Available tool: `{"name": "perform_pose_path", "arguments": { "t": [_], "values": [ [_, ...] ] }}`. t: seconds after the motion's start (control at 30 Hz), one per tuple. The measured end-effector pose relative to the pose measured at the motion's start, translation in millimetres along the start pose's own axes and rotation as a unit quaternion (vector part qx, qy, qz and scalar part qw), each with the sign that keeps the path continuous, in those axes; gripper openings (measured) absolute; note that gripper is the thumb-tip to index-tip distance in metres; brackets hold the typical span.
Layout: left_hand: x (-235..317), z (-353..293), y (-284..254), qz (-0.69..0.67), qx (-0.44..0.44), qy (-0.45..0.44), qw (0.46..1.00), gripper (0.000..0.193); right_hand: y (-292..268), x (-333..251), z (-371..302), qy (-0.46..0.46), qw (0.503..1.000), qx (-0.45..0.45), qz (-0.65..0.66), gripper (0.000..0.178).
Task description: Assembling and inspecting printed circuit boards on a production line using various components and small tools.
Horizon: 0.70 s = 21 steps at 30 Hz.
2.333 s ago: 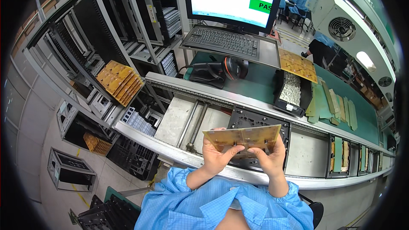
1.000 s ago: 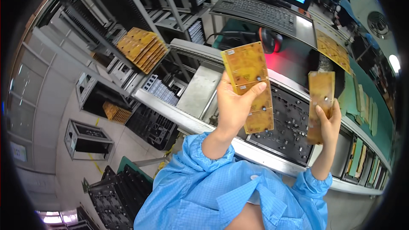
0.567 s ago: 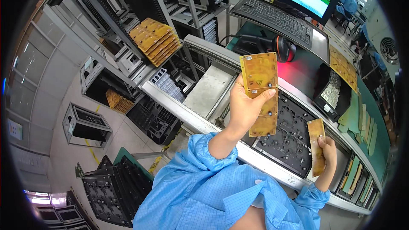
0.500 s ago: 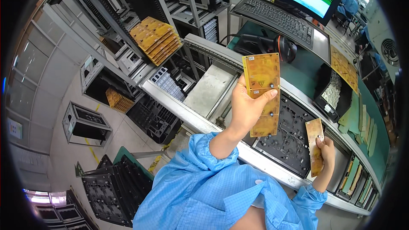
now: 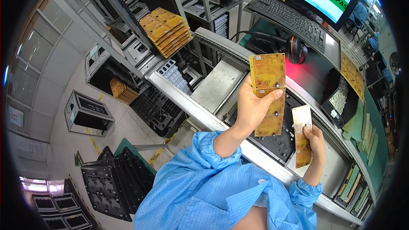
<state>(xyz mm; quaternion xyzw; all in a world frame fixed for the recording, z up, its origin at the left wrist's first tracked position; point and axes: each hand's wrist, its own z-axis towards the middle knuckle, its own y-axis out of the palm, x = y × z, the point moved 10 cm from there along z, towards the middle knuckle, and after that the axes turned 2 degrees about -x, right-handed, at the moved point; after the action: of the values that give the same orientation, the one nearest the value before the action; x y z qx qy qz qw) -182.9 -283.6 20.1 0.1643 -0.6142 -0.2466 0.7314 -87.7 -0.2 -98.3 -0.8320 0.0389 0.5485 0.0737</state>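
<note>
Ideally, the left hand (image 5: 251, 107), closed on a yellow board (image 5: 269, 73) right of mid-frame, and the right hand (image 5: 316, 143), pinching a second board (image 5: 300, 139) lower and farther right, should press clear of raised parts (image 5: 276, 114).

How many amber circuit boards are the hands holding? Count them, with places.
2: the wider-looking circuit board in the left hand, and the narrower-looking circuit board in the right hand. Any stacked directly behind either would be hidden.

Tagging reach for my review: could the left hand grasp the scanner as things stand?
Probably not: the left hand grips a yellow board, though nothing else appears to block the black scanner.
</note>
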Motion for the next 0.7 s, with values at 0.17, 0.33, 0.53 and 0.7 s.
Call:
{"name": "perform_pose_path", "arguments": {
  "t": [0.17, 0.33, 0.53, 0.7],
  "values": [
    [3.0, 0.2, -5.7, 0.006, 0.0, 0.015, 1.0, 0.042, -28.7, -60.7, -13.2, -0.113, 0.897, 0.19, -0.383, 0.018],
    [6.2, -1.1, -6.5, 0.001, -0.002, 0.021, 1.0, 0.043, 18.5, -123.8, -13.9, -0.214, 0.841, 0.174, -0.466, 0.017],
    [8.9, -4.2, -6.6, 0.001, -0.004, 0.017, 1.0, 0.043, 75.2, -148.7, 5.4, -0.341, 0.743, 0.128, -0.562, 0.019],
    [8.3, -4.2, -10.2, -0.003, 0.001, 0.025, 1.0, 0.043, 102.6, -139.7, 24.6, -0.336, 0.753, 0.088, -0.559, 0.018]
  ]
}}
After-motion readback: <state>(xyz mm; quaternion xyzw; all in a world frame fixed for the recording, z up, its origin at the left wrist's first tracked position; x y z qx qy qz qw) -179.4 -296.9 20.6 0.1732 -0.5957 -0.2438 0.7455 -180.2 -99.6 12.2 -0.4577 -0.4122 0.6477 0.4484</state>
